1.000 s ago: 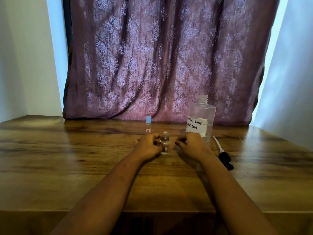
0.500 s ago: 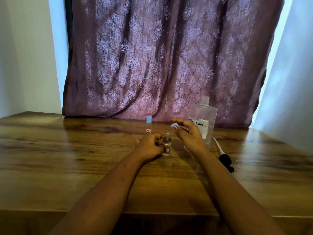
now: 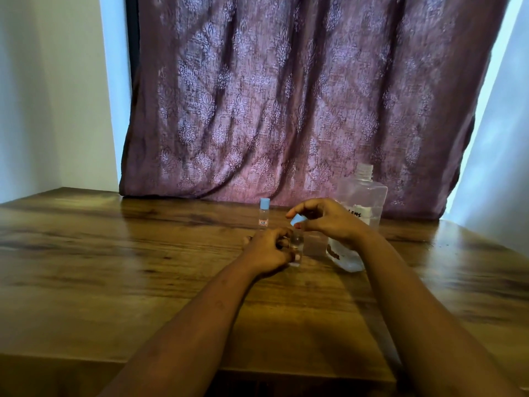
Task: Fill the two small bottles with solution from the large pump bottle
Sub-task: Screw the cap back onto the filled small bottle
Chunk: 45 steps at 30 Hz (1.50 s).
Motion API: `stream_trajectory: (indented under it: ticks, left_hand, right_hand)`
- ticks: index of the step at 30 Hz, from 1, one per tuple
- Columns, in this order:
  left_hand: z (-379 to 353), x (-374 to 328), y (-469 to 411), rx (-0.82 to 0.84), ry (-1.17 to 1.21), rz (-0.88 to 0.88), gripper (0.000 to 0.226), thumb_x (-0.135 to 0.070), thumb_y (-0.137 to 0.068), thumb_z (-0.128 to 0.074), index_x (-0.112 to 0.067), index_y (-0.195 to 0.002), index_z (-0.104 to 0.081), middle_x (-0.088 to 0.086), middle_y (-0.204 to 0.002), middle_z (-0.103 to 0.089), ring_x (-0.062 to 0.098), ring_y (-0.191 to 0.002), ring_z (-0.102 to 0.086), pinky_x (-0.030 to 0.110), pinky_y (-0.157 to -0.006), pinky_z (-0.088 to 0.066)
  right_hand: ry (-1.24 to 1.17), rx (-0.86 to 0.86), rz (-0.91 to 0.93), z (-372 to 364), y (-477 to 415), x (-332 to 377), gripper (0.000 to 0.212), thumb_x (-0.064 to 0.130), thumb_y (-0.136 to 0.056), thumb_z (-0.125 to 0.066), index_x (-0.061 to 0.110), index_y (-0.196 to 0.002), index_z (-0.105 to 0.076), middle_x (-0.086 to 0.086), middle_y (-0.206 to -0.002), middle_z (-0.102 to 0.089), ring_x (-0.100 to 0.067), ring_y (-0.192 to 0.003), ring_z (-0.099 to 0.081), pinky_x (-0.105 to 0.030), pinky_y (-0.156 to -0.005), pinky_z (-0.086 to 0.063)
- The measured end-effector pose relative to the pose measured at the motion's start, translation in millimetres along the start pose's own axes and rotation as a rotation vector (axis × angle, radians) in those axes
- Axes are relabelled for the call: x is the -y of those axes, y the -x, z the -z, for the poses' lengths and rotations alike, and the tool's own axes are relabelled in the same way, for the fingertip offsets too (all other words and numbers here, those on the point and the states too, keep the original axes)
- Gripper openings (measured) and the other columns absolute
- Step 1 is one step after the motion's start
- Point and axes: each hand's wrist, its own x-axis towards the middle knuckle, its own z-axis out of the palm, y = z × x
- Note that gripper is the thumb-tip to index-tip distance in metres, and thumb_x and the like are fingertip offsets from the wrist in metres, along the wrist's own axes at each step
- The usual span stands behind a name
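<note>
- Head view, step: left hand (image 3: 269, 250) curls around a small clear bottle (image 3: 296, 247) standing on the wooden table (image 3: 143, 267). The bottle is upright and its mouth is uncovered.
- Right hand (image 3: 329, 222) pinches a light blue cap (image 3: 297, 219) between thumb and fingertips. The cap is tilted, just above the bottle mouth at 12 o'clock, and apart from it.
- Judgement: this is a cap step on the bottle, going on or coming off; one frame doesn't settle which. The fill level is too blurred to read.
- Second small bottle (image 3: 264, 214) sits at 11 o'clock from the left hand, near it, upright with its blue cap on and an orange label low on the body. Looks finished or untouched.
- Large bottle (image 3: 365, 193) is at 2 o'clock from the held bottle, behind the right hand. Its threaded neck is bare, with no pump on it.
- Next move, if closing: square the cap over the neck, seat it and twist, while the left hand keeps the body from turning or tipping.
- Materials: the small bottles are thin, clear, rigid cylinders, slippery and light. The large bottle is flat-shouldered translucent plastic with a white handwritten label. The table has glossy wood grain. A mauve patterned curtain (image 3: 286, 96) hangs behind.
</note>
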Motion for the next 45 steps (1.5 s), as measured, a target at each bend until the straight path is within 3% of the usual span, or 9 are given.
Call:
stream_trajectory:
  ticks: [6,11,17,22,25,28,37,42,45]
  left_hand:
    - [2.5,2.9,-3.9,-0.013,-0.017,-0.028,0.044,-0.059,-0.046,-0.072,-0.072,-0.087,-0.061,-0.012,-0.100,-0.078,0.027,-0.111,-0.070,0.066,-0.107,-0.045]
    - [2.8,6.4,-3.9,-0.019,-0.045,-0.026,0.040,-0.052,-0.056,-0.073,-0.071,-0.089,-0.060,-0.012,-0.099,-0.078,0.025,-0.108,-0.070,0.065,-0.106,-0.045]
    - [3.0,-2.4,2.3,-0.014,-0.079,-0.013,0.028,-0.047,-0.068,-0.076,-0.051,-0.093,-0.064,-0.015,-0.102,-0.074,0.022,-0.114,-0.066,0.060,-0.114,-0.036]
    - [1.7,-1.4,3.4,-0.009,-0.070,-0.043,0.040,-0.061,-0.053,-0.067,-0.078,-0.087,-0.054,-0.012,-0.104,-0.075,0.022,-0.108,-0.068,0.062,-0.108,-0.044]
    - [2.0,-0.1,1.4,-0.009,-0.075,-0.032,0.043,-0.068,-0.046,-0.063,-0.078,-0.087,-0.054,-0.012,-0.107,-0.075,0.021,-0.110,-0.067,0.059,-0.107,-0.045]
    - [2.1,1.5,0.8,-0.023,-0.096,-0.032,0.037,-0.060,-0.055,-0.069,-0.067,-0.090,-0.060,-0.014,-0.105,-0.075,0.020,-0.112,-0.066,0.059,-0.108,-0.043]
    - [4.0,-0.2,4.5,-0.028,-0.090,-0.023,0.026,-0.044,-0.072,-0.077,-0.057,-0.089,-0.062,-0.020,-0.097,-0.072,0.022,-0.112,-0.066,0.061,-0.111,-0.041]
    - [0.0,8.4,-3.6,-0.040,-0.024,-0.042,0.044,-0.064,-0.049,-0.069,-0.066,-0.092,-0.063,-0.011,-0.100,-0.078,0.026,-0.110,-0.070,0.066,-0.106,-0.046]
    - [-1.7,10.1,-5.1,-0.032,-0.025,-0.042,0.046,-0.067,-0.049,-0.067,-0.069,-0.094,-0.061,-0.012,-0.102,-0.078,0.027,-0.109,-0.070,0.067,-0.105,-0.046]
  right_hand:
    - [-0.138,-0.118,0.044,-8.9,10.1,-12.6,0.036,-0.009,-0.082,-0.057,0.011,-0.112,-0.065,-0.005,-0.114,-0.065,-0.011,-0.105,-0.061,-0.016,-0.079,-0.052]
    - [-0.286,-0.208,0.014,-17.3,12.5,-16.5,0.033,-0.010,-0.078,-0.063,0.006,-0.107,-0.062,-0.012,-0.107,-0.065,-0.021,-0.097,-0.064,-0.033,-0.088,-0.053]
    - [-0.149,-0.350,0.054,-13.2,9.4,-19.3,0.031,-0.002,-0.072,-0.073,0.010,-0.096,-0.058,-0.010,-0.093,-0.067,-0.021,-0.091,-0.065,-0.026,-0.077,-0.054]
    - [-0.118,-0.256,0.047,-13.8,10.1,-26.6,0.035,-0.007,-0.079,-0.062,0.017,-0.104,-0.068,-0.009,-0.108,-0.063,-0.021,-0.101,-0.061,-0.033,-0.087,-0.053]
    - [-0.014,-0.196,0.051,-12.3,7.7,-26.7,0.041,-0.002,-0.083,-0.060,0.025,-0.114,-0.065,-0.012,-0.111,-0.056,-0.022,-0.104,-0.057,-0.033,-0.091,-0.051]
    - [-0.096,-0.179,0.024,-14.3,10.1,-23.9,0.040,-0.003,-0.086,-0.057,0.023,-0.116,-0.063,-0.003,-0.116,-0.059,-0.016,-0.109,-0.057,-0.027,-0.090,-0.050]
    - [-0.115,-0.159,0.021,-18.3,11.9,-20.4,0.034,-0.001,-0.086,-0.058,0.021,-0.112,-0.064,-0.002,-0.118,-0.064,-0.015,-0.111,-0.058,-0.039,-0.098,-0.048]
    - [-0.067,-0.170,0.030,-19.6,11.7,-20.3,0.034,0.000,-0.083,-0.063,0.016,-0.113,-0.064,-0.003,-0.117,-0.064,-0.014,-0.111,-0.058,-0.040,-0.099,-0.047]
    - [0.021,-0.155,0.042,-19.2,10.7,-20.2,0.033,0.002,-0.083,-0.064,0.014,-0.114,-0.064,-0.004,-0.115,-0.065,-0.013,-0.108,-0.059,-0.036,-0.097,-0.048]
